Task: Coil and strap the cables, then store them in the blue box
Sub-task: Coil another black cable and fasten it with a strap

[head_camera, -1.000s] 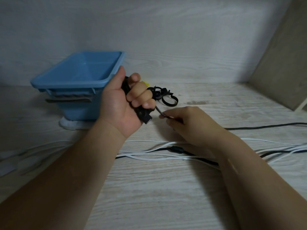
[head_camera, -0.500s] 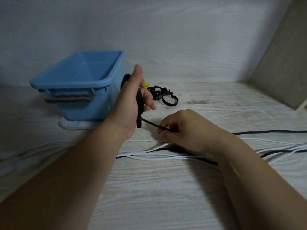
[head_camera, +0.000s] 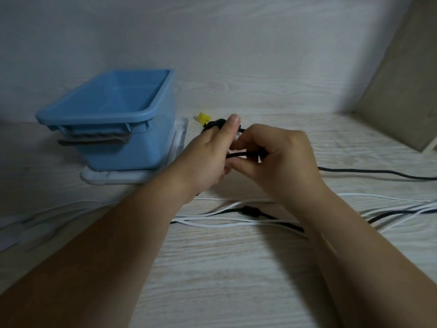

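Note:
My left hand holds a small coil of black cable wound round its fingers, thumb up. Close against it, my right hand pinches the same cable and feeds it across to the left hand. The loose length of this black cable trails off to the right over the table. The blue box stands open and empty at the back left, just left of my left hand. Black straps lie behind my hands, mostly hidden.
Several white cables and another black cable lie stretched across the table under my forearms. A yellow piece lies beside the box. A white tray sits under the box. A beige panel leans at the right.
My right hand has risen from the table to meet the left hand, carrying the cable up. My left hand has turned, and the black straps are now hidden behind both hands.

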